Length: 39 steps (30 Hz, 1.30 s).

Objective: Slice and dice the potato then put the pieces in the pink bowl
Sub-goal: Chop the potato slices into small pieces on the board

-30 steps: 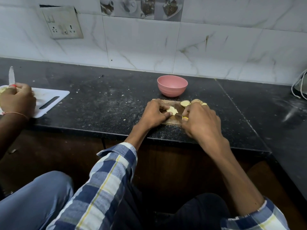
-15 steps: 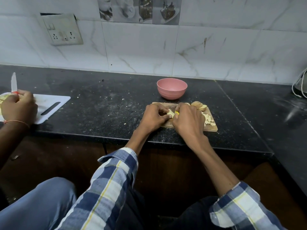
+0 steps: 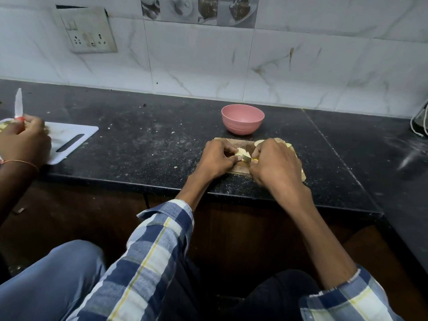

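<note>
left hand (image 3: 216,158) pinches a potato piece (image 3: 240,151); right hand (image 3: 275,163) grips a mostly hidden knife (image 3: 247,158), covering much of the wooden board (image 3: 240,169).

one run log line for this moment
step: dicing | left hand: holds potato piece | right hand: grips knife | pink bowl: empty

Home kitchen, probably. Black speckled stone desk (image 3: 143,144) against marble-look wall tiles (image 3: 301,61), one decorative tile strip (image 3: 199,8) printed with cups and desserts. Wall socket plate (image 3: 86,31) above. Wooden cutting board (image 3: 240,169), white plastic cutting board (image 3: 69,140), pink bowl (image 3: 242,122) on the desk.
</note>
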### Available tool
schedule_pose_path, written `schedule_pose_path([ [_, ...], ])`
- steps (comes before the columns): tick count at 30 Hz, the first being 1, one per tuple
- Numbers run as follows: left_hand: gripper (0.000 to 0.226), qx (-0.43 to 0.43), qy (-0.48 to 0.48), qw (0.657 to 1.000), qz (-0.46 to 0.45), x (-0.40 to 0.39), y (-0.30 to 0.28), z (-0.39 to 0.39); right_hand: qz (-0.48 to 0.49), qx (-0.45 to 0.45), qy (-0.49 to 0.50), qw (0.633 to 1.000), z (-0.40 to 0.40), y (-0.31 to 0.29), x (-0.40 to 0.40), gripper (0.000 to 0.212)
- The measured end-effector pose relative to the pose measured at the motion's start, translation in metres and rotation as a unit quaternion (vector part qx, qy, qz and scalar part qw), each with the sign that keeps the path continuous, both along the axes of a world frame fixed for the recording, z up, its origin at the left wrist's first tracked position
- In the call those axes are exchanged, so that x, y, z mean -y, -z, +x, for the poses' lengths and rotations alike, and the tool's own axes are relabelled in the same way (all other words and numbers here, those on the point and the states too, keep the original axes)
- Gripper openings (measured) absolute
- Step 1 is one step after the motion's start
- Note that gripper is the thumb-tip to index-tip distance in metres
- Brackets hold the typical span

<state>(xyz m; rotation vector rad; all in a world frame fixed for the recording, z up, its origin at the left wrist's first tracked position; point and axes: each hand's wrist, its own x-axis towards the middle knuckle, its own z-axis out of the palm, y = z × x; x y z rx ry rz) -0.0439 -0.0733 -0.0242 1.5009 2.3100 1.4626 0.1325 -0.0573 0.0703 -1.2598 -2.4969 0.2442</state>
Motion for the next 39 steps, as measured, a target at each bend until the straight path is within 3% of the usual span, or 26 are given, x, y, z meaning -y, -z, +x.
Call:
schedule_pose_path([
  [3,0.023,-0.002,-0.002,1.000,0.000,0.000,0.001,0.000,-0.014,0.016,-0.001,1.000,0.011,-0.008,0.006,0.034],
  [6,0.023,0.003,-0.004,1.000,-0.003,0.001,0.000,0.000,-0.018,0.016,-0.002,1.000,0.020,-0.014,0.010,0.025],
  [17,0.012,0.025,0.000,1.000,0.005,0.005,0.000,-0.001,0.076,-0.078,-0.003,0.994,-0.009,0.017,0.000,0.017],
  [30,0.010,0.023,-0.002,1.000,0.013,0.004,0.001,-0.004,0.040,-0.057,-0.012,0.998,-0.032,0.030,-0.010,0.028],
  [39,0.008,0.024,0.002,0.999,0.028,0.003,0.001,-0.003,0.008,-0.019,0.005,1.000,-0.008,0.010,0.006,0.021],
])
